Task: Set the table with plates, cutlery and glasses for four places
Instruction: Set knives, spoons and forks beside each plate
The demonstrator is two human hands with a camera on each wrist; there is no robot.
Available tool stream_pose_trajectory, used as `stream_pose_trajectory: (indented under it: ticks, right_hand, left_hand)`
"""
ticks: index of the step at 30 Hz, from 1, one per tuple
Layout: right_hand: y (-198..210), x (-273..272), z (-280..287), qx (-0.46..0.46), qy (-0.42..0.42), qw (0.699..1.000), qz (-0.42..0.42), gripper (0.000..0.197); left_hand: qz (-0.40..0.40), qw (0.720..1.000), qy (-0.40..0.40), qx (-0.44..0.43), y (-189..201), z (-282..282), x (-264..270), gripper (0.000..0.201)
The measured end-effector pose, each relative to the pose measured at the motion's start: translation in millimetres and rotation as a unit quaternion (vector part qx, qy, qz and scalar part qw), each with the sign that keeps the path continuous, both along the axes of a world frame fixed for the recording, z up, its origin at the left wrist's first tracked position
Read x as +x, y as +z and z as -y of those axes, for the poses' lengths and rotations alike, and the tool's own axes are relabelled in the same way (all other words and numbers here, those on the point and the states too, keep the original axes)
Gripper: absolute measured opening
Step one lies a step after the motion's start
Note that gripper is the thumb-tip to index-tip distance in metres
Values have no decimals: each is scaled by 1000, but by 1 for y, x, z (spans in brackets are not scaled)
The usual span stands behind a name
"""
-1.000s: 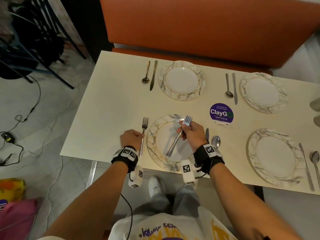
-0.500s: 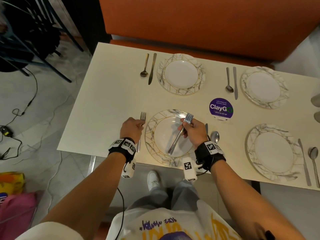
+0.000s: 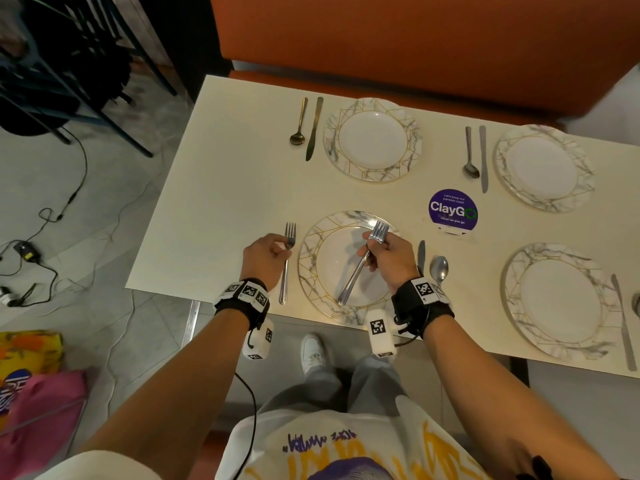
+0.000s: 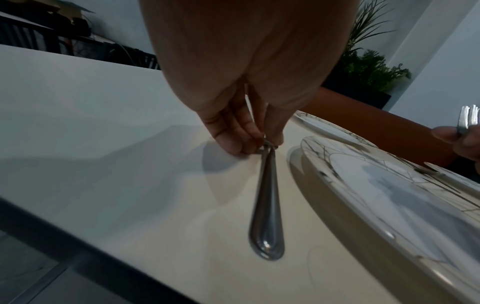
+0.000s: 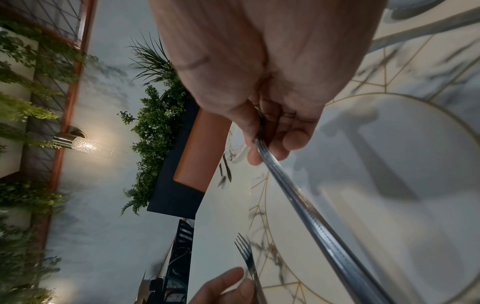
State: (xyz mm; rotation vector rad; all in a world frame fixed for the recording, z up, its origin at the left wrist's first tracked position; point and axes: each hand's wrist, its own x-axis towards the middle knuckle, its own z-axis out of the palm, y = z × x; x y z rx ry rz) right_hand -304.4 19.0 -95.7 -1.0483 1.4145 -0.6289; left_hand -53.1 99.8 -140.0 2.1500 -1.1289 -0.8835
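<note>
Four marbled plates lie on the cream table [image 3: 214, 188]. My left hand [image 3: 266, 256] pinches the neck of a silver fork [image 3: 286, 268] that lies flat just left of the near-left plate [image 3: 313, 289]; the left wrist view shows its handle [image 4: 266, 216] resting on the table. My right hand [image 3: 389, 258] grips a bunch of forks [image 3: 360, 268] above that plate, tines up, handles slanting down over the plate [image 5: 319, 224]. A knife [image 3: 421, 254] and a spoon [image 3: 439, 268] lie right of this plate.
The far-left plate [image 3: 372, 173] has a gold spoon [image 3: 300, 123] and knife [image 3: 314, 128] beside it. The far-right plate [image 3: 509, 181] has a spoon [image 3: 470, 154] and knife [image 3: 483, 157]. A purple ClayGo sign [image 3: 453, 211] stands mid-table. An orange bench [image 3: 415, 39] runs behind.
My left hand has slid up along the fork from its handle to the neck near the tines. The right hand still holds the forks over the plate.
</note>
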Motion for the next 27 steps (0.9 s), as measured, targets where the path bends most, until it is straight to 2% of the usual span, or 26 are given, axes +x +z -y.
stream_pose_trajectory:
  ticks: [2, 8, 22, 25, 27]
  right_hand:
    - [-1, -1, -1, 0, 1, 1000, -5, 18]
    - [0, -3, -1, 2, 1, 1000, -10, 18]
    - [1, -7, -3, 6, -1, 1000, -18, 19]
    - [3, -10, -1, -1, -2, 1000, -21, 18]
    - [7, -19, -1, -10, -12, 1000, -25, 16]
  left_hand:
    - [-5, 1000, 30, 2, -1, -2, 0, 14]
    - [-30, 998, 47, 16, 2, -1, -2, 8]
    - [-31, 996, 75, 43, 6, 3, -4, 16]
    - [2, 995, 100, 18, 12, 5, -8, 17]
    - [21, 994, 99, -34, 19, 10, -22, 11]
